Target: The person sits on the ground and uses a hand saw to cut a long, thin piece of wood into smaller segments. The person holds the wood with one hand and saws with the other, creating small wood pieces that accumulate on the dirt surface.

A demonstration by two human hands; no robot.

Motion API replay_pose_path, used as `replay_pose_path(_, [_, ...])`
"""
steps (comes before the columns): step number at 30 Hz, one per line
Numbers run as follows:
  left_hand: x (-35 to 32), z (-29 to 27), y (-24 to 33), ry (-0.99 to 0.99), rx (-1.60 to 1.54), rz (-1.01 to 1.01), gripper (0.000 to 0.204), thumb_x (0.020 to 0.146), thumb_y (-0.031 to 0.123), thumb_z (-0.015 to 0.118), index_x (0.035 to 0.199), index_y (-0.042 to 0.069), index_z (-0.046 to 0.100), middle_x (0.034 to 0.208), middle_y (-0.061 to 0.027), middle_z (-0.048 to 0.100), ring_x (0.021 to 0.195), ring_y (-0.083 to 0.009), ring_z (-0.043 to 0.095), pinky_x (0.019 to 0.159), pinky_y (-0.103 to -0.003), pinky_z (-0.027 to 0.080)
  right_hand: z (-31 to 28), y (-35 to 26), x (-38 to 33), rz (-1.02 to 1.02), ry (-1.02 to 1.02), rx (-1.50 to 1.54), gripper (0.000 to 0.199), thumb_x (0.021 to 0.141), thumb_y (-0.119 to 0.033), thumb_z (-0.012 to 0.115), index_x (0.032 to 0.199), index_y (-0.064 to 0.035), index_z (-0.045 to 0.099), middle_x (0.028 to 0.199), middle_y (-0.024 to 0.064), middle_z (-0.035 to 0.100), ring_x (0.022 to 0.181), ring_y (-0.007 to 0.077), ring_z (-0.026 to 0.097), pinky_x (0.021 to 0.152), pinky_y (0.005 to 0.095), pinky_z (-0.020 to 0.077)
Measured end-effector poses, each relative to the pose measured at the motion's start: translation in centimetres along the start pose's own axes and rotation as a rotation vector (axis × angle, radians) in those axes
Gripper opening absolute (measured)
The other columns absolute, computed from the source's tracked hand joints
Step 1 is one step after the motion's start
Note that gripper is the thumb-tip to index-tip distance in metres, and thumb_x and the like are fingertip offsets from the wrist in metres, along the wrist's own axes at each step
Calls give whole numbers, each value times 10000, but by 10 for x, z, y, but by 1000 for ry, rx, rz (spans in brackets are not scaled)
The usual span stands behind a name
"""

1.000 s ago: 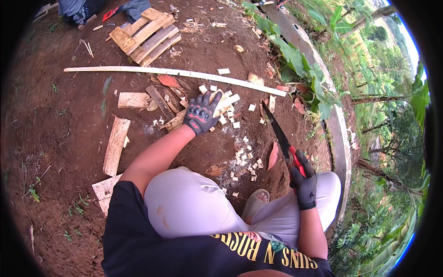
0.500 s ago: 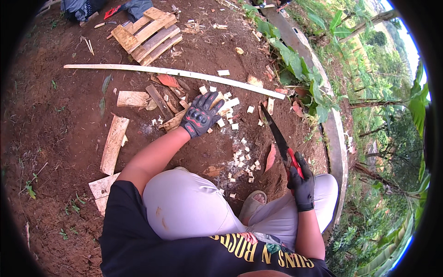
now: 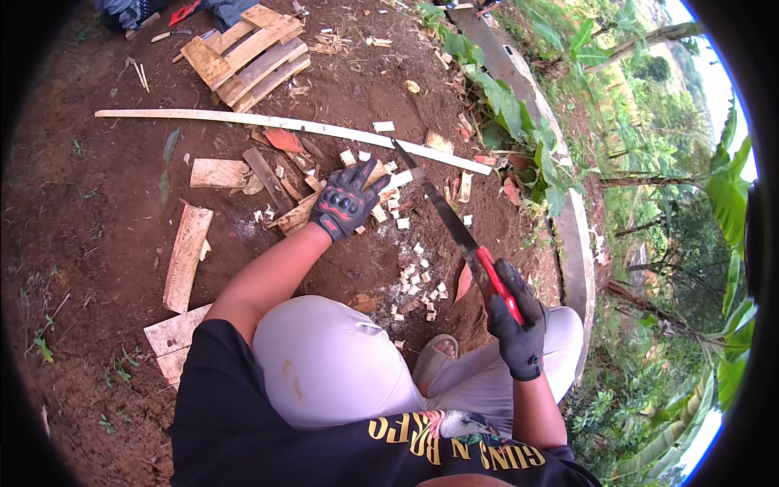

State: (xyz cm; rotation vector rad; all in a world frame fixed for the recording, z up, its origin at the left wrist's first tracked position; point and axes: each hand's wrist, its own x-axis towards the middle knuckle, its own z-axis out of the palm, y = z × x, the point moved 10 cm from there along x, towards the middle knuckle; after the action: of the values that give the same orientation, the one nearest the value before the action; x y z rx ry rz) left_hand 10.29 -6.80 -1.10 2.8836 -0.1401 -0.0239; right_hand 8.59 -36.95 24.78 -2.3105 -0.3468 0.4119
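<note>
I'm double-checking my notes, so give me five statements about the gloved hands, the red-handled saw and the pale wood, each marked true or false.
1. The right hand in a black glove holds a dark-bladed saw with a red handle. True.
2. The left hand in a black-and-red glove grips the saw's blade. False: it lies over pale pieces of wood.
3. A long, narrow, pale wooden strip lies beyond the left hand. True.
4. The small, pale wooden blocks stand in one neat stack. False: they lie scattered on brown soil.
5. The slatted wooden panel lies between the left hand and the strip. False: it lies beyond the strip, at the upper left.
</note>
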Motion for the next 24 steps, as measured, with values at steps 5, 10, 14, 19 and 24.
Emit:
replay_pose_path(5, [3, -4, 1, -48, -7, -3, 512, 1118, 346, 498, 1625, 344, 569, 1769, -124, 396, 1521, -363, 491, 1221, -539, 405, 22, 9, 6, 108, -100, 58, 480, 1031, -182, 736, 1486, -42, 680, 1448, 217, 726, 1291, 371, 740, 1066, 440, 578])
replay_pose_path(10, [1, -5, 0, -20, -32, -14, 507, 1117, 344, 500, 1617, 338, 579, 1760, -118, 411, 1523, -348, 484, 1213, -537, 405, 6, -11, 5, 65, -138, 5, 481, 1044, -225, 716, 1476, -19, 680, 1399, 227, 747, 1247, 352, 764, 1021, 428, 598])
replay_pose_path(14, [-1, -6, -2, -13, -18, -14, 506, 1111, 343, 510, 1611, 335, 586, 1755, -121, 418, 1527, -348, 480, 1209, -537, 407, -7, -30, 3, 259, -236, -4, 505, 1053, -276, 699, 1471, 6, 676, 1351, 240, 765, 1237, 340, 768, 1006, 431, 599])
replay_pose_path(19, [6, -6, 1, -37, -23, -19, 525, 1095, 334, 538, 1619, 321, 572, 1744, -134, 419, 1519, -347, 488, 1217, -544, 407, 26, -15, 30, 63, -146, 1, 434, 1070, -165, 683, 1482, -32, 680, 1324, 238, 776, 1186, 343, 783, 998, 417, 592])
replay_pose_path(24, [0, -8, -4, -12, -18, -36, 530, 1091, 334, 553, 1621, 320, 568, 1732, -138, 428, 1519, -363, 486, 1211, -553, 424, 10, -28, 15, 178, -215, 7, 427, 1073, -136, 673, 1490, -40, 675, 1380, 245, 750, 1169, 355, 791, 998, 419, 605])
